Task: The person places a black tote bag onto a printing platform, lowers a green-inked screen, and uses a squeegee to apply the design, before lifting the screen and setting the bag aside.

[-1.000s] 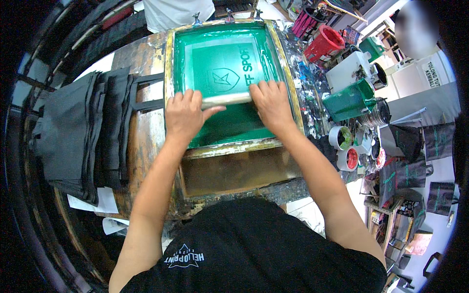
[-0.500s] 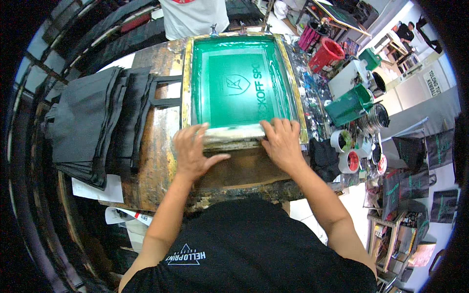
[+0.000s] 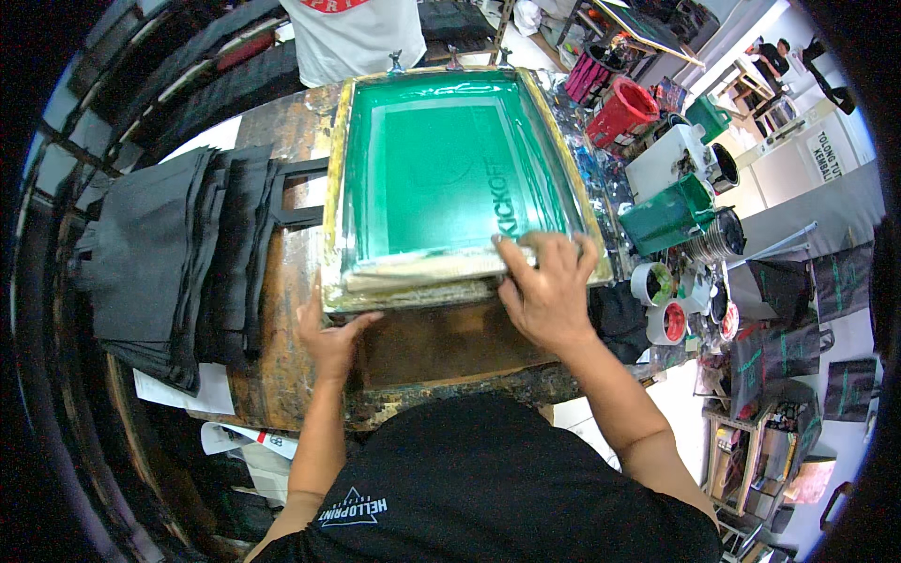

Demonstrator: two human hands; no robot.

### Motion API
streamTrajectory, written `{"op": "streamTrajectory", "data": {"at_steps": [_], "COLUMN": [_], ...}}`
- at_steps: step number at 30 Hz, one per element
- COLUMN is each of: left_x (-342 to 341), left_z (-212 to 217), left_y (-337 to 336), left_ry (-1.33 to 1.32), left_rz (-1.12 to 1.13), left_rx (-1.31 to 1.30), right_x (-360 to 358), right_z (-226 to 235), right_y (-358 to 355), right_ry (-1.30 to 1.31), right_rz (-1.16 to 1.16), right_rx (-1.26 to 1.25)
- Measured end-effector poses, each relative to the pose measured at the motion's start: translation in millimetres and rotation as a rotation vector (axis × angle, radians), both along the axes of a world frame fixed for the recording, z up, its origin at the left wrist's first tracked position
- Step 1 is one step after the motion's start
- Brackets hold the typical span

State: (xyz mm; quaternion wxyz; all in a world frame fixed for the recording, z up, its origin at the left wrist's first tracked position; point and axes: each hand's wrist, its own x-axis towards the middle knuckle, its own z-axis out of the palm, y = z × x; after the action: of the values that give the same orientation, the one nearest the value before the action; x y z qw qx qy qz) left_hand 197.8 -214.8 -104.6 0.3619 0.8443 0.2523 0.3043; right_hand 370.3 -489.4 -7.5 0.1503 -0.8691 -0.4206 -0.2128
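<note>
Squeegee (image 3: 427, 272) lower; left hand (image 3: 328, 340) off.

Single head-worn fisheye, looking steeply down, close over the green screen frame (image 3: 460, 178)

The screen frame (image 3: 450, 178) is green, the stacked bags (image 3: 169, 253) black or perhaps dark grey, the bucket (image 3: 621, 113) red.

Probably print workshop: screen frame (image 3: 450, 178), ink tubs (image 3: 624, 111)
</note>
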Motion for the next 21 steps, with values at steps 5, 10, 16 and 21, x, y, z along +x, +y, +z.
{"op": "streamTrajectory", "data": {"at_steps": [5,10,16,21], "left_x": [46.9,84.3,58.9,75.5], "left_z": [94.6,107.6,28.1,-2.3], "left_y": [-5.7,24.4,13.7,3.7], "left_ry": [-0.449,-0.388,0.589,0.481], "left_rz": [-0.160,-0.068,0.044,-0.020], "left_rx": [-0.251,0.015,0.300,0.052], "right_x": [52.5,111.5,128.7,162.8], "right_z": [86.5,167.3,211.1,199.4], "right_y": [28.4,63.9,76.0,85.1], "right_ry": [-0.248,-0.326,-0.206,-0.301], "right_rz": [-0.034,0.045,0.013,-0.012], "right_rx": [0.069,0.132,0.004,0.225]}}
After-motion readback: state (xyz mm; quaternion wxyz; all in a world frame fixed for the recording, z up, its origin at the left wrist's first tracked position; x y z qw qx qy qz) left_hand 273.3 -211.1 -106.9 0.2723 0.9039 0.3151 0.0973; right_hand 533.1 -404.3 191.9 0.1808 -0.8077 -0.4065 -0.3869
